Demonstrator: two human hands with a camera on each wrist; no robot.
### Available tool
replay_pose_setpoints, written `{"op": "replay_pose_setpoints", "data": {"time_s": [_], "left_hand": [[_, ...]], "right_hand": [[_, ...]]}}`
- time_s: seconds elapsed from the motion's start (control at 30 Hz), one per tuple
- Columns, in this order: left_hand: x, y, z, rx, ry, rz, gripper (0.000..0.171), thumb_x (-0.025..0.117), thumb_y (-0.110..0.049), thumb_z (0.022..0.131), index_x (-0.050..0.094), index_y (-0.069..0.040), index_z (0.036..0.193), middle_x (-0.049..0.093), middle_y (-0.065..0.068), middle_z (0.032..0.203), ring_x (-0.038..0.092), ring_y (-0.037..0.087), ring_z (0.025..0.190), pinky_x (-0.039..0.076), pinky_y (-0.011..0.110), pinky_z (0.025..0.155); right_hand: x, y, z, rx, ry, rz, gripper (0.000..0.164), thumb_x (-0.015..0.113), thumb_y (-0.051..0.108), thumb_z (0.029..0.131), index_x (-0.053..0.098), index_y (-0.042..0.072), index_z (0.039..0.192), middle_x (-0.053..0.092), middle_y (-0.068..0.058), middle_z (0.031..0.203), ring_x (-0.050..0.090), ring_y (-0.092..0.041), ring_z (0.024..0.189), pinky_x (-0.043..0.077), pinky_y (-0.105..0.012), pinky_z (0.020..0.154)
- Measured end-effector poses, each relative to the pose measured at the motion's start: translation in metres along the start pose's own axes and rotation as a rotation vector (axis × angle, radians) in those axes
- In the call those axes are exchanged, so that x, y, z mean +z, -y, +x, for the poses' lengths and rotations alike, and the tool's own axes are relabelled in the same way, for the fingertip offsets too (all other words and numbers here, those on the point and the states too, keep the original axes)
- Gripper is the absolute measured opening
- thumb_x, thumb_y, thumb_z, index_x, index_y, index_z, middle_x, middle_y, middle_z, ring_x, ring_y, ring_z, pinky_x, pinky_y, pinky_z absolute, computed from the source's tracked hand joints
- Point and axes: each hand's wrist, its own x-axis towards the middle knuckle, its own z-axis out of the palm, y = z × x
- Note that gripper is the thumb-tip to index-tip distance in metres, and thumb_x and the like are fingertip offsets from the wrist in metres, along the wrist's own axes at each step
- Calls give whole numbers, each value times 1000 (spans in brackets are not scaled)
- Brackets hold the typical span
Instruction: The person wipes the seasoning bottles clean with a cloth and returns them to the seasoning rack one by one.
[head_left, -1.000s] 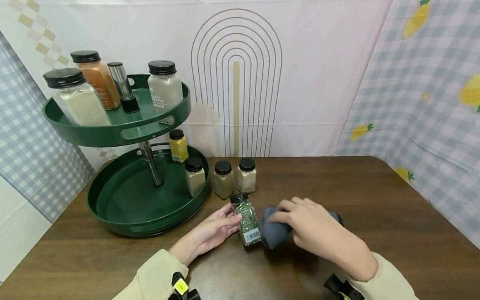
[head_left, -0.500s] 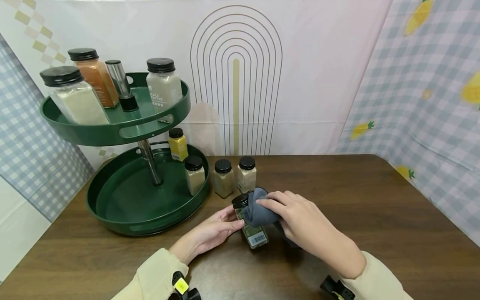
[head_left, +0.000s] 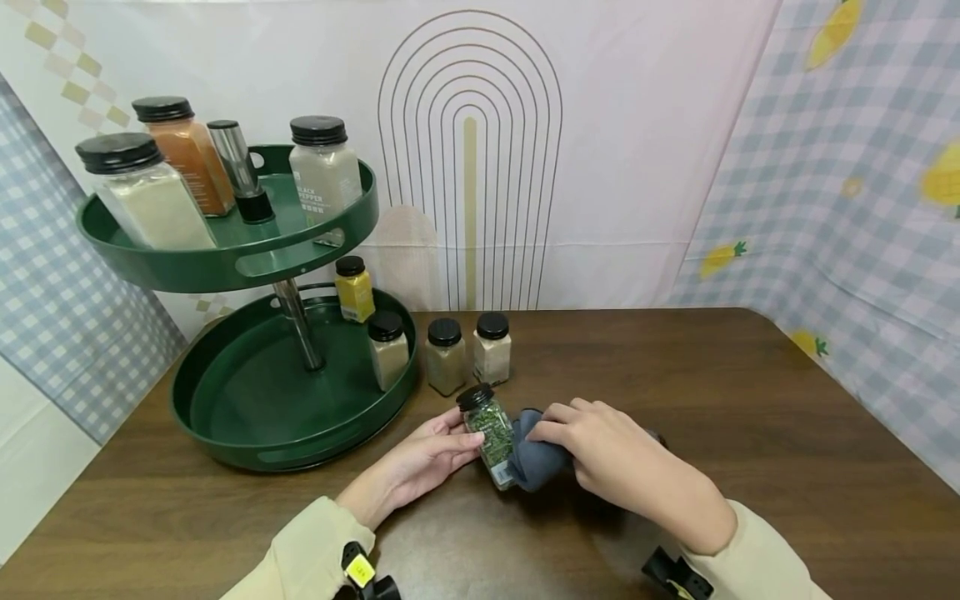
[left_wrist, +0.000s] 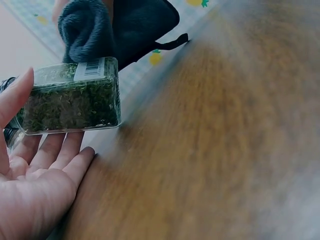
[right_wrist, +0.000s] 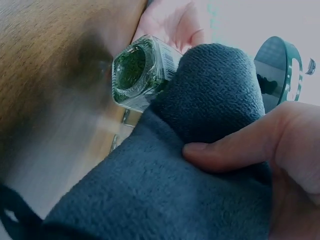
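Note:
My left hand (head_left: 423,462) grips a clear glass jar (head_left: 491,432) of green dried herbs with a black lid, thumb on one side and fingers beneath. The jar leans, its lid toward the back left and its barcode label low down. In my right hand (head_left: 626,462) is a bunched blue-grey cloth (head_left: 537,454), pressed at the jar's lower right side. The left wrist view shows the cloth (left_wrist: 87,30) right over the label. Seen from the right wrist, the thumb lies on the cloth (right_wrist: 215,95) and the jar's square base (right_wrist: 135,75) faces the camera.
A two-tier green turntable rack (head_left: 292,450) stands at left. Larger jars and a steel cylinder (head_left: 242,171) are on its upper tier. A yellow jar (head_left: 355,289) and a beige jar (head_left: 388,352) sit below. Two small jars (head_left: 446,358) stand on the wooden table behind my left hand.
The cloth moved left and up onto the jar near its lid, then down to the jar's lower right side. The jar shifted slightly right and back. My left hand keeps its grip.

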Motion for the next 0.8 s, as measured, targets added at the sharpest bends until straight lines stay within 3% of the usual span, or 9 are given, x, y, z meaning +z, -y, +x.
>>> {"op": "replay_pose_setpoints", "data": {"time_s": [0.23, 0.4, 0.5, 0.7, 0.8], "left_hand": [[-1, 0, 0, 1, -23, -25, 68, 56, -9, 92, 16, -4, 147, 40, 13, 141, 48, 17, 122, 25, 40, 112], [-3, 0, 0, -16, -72, -96, 62, 45, -32, 98, 16, -2, 145, 55, 7, 123, 54, 19, 117, 26, 41, 112], [-4, 0, 2, -30, -114, -152, 67, 43, -42, 98, 17, 1, 143, 55, 10, 121, 55, 20, 115, 26, 41, 111], [-3, -1, 3, -60, -140, -157, 69, 40, -44, 98, 13, 1, 143, 41, 14, 132, 45, 20, 122, 27, 35, 111], [-3, -1, 3, -80, -143, -173, 66, 40, -44, 98, 14, -1, 141, 42, 11, 129, 44, 17, 118, 32, 29, 105]], "right_hand": [[-6, -2, -4, 4, 92, -11, 45, 63, -12, 68, 67, 21, 100, 60, 4, 90, 57, -18, 81, 48, -36, 70], [-14, -6, -9, 61, 110, -21, 44, 63, -9, 69, 68, 22, 99, 61, 4, 92, 58, -18, 84, 48, -37, 72], [-19, -6, -10, 103, 42, -11, 41, 64, -4, 72, 67, 21, 104, 61, 4, 96, 59, -16, 86, 49, -35, 68], [-19, -2, -5, 145, -211, 35, 44, 70, 3, 74, 59, 16, 114, 59, 1, 105, 59, -14, 93, 52, -35, 67], [-12, 2, 0, 152, -248, 68, 46, 70, 5, 74, 56, 15, 117, 58, 0, 108, 58, -15, 95, 52, -36, 69]]}}
